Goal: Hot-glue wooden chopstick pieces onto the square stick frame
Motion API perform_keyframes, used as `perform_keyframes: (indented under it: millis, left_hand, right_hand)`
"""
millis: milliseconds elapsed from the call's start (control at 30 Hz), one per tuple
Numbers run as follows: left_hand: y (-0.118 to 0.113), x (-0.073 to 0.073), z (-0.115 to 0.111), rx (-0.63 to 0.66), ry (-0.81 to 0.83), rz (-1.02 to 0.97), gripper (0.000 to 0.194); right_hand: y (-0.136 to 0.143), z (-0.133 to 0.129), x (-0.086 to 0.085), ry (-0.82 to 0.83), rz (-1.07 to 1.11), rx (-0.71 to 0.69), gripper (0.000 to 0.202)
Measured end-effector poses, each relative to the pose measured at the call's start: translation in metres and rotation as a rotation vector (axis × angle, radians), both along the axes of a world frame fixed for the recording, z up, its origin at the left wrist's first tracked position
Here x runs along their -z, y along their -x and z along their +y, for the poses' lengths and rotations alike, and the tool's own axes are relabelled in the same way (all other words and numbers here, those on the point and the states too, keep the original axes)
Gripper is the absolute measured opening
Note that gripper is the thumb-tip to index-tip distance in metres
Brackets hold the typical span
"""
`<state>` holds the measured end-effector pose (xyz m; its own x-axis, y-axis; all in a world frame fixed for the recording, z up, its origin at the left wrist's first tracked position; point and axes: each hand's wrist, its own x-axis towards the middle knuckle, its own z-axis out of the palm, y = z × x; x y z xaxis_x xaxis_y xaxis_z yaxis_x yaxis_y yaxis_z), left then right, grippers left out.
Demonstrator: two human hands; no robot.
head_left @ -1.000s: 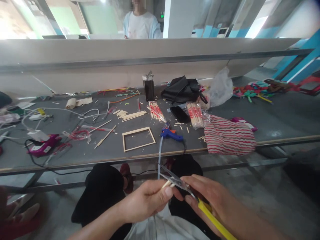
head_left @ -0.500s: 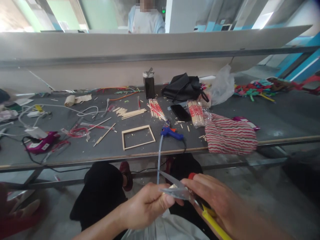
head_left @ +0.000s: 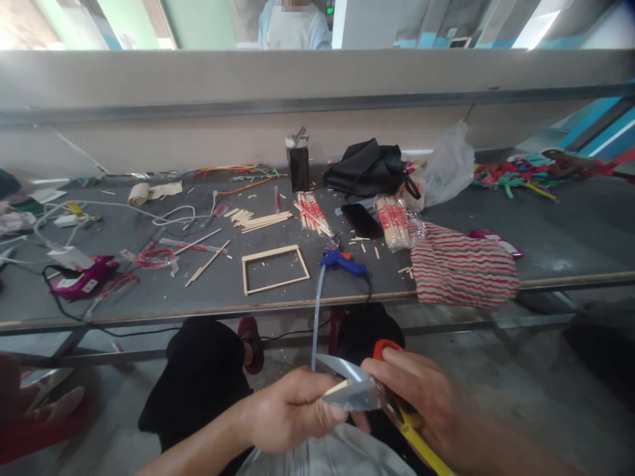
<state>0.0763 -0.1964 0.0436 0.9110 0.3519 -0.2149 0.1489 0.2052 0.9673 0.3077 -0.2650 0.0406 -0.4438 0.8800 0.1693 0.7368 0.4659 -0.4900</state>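
Note:
My left hand (head_left: 295,408) pinches a short pale wooden stick (head_left: 339,389) between thumb and fingers, above my lap. My right hand (head_left: 421,390) grips a pair of scissors (head_left: 353,395) with red and yellow handles. Their blades are parted around the end of the stick, close to my left thumb. Beyond the hands, on the table, lies a rectangular frame of wooden sticks (head_left: 276,250). Right of it rests a blue glue gun (head_left: 344,260), a clear glue stick (head_left: 317,317) hanging from its back end over the table edge.
On the grey table (head_left: 163,301) are loose sticks (head_left: 266,222), stick bundles (head_left: 394,221), a phone (head_left: 361,220), a black bag (head_left: 366,170), a bottle (head_left: 298,165) and a striped cloth (head_left: 461,268). Cables cross the left side. A person (head_left: 294,28) stands behind the partition.
The scissors have turned slightly, and their blades look a little less spread around the stick. Both hands stay in nearly the same place. The camera view has shifted slightly.

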Motion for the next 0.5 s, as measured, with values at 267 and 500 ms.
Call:
perform_keyframes:
  millis: [267, 500]
  left_hand:
    - [0.002, 0.009, 0.002, -0.008, 0.118, -0.043, 0.057]
    - [0.000, 0.023, 0.000, -0.044, 0.263, -0.122, 0.049]
  right_hand:
    - [0.004, 0.005, -0.018, 0.114, 0.036, -0.035, 0.035]
    - [0.008, 0.004, -0.009, 0.235, 0.194, 0.082, 0.014]
